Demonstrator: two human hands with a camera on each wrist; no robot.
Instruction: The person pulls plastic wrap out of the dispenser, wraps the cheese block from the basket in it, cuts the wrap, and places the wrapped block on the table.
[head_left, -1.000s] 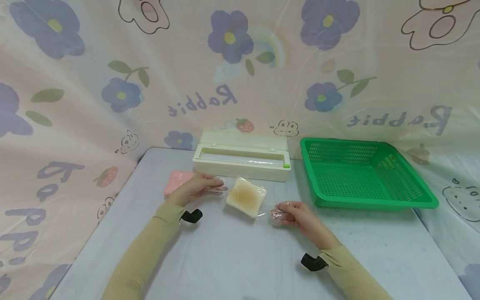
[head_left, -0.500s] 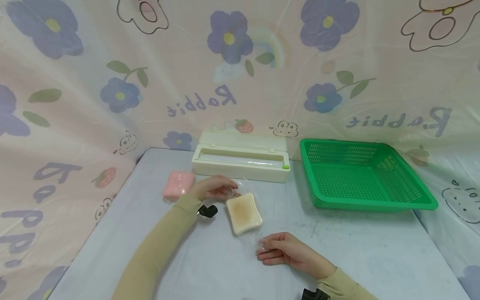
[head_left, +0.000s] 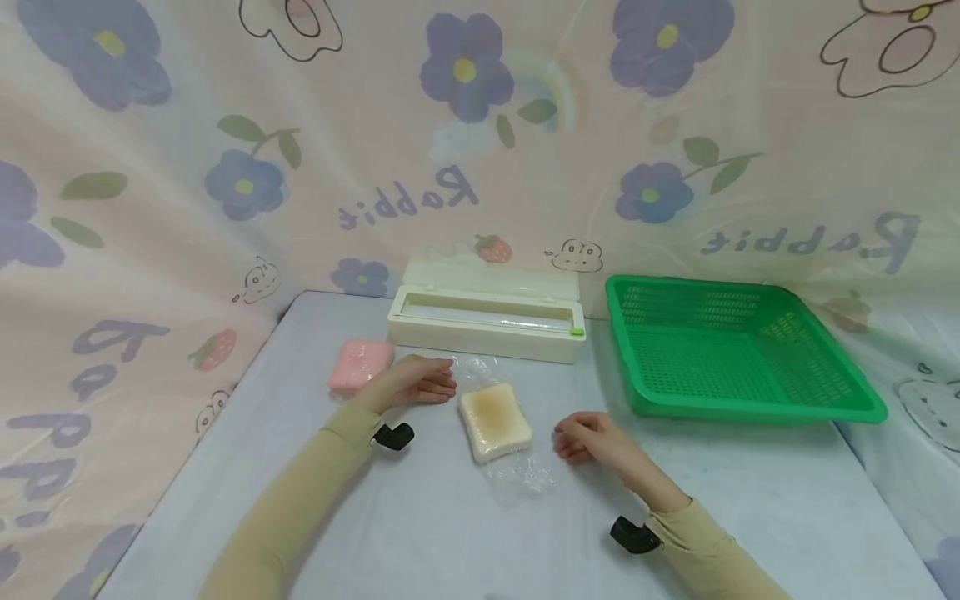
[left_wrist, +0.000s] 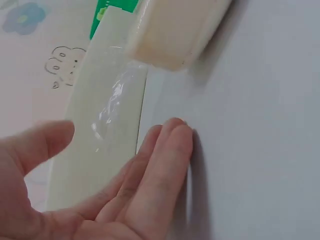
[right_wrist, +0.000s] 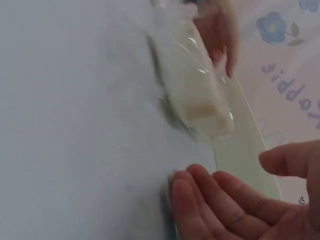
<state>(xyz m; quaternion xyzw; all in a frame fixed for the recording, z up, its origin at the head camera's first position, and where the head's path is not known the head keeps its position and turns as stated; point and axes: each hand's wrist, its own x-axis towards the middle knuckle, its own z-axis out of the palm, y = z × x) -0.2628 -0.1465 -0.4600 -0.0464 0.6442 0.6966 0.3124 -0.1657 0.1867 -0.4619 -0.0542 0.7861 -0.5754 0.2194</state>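
Note:
A toast-shaped block (head_left: 497, 423), cream with a browned middle, lies on the table under clear plastic film (head_left: 517, 477). Loose film ends spread out behind and in front of it. My left hand (head_left: 417, 382) is just left of the block, holding nothing. In the left wrist view its thumb and fingers (left_wrist: 165, 170) are apart. To the right of the block is my right hand (head_left: 596, 442), also holding nothing. Its relaxed fingers (right_wrist: 187, 200) and thumb stand apart in the right wrist view, where the film-covered block (right_wrist: 195, 85) shows beyond them.
A white cling film dispenser (head_left: 487, 337) with its lid raised stands at the back. Behind my left hand sits a pink square block (head_left: 360, 365) in film. A green basket (head_left: 750, 408) stands at the right. Patterned cloth (head_left: 525, 167) hangs behind the table.
Both hands have let go of the film ends and drawn away from the block. The block turned and moved toward me, and now lies on the table.

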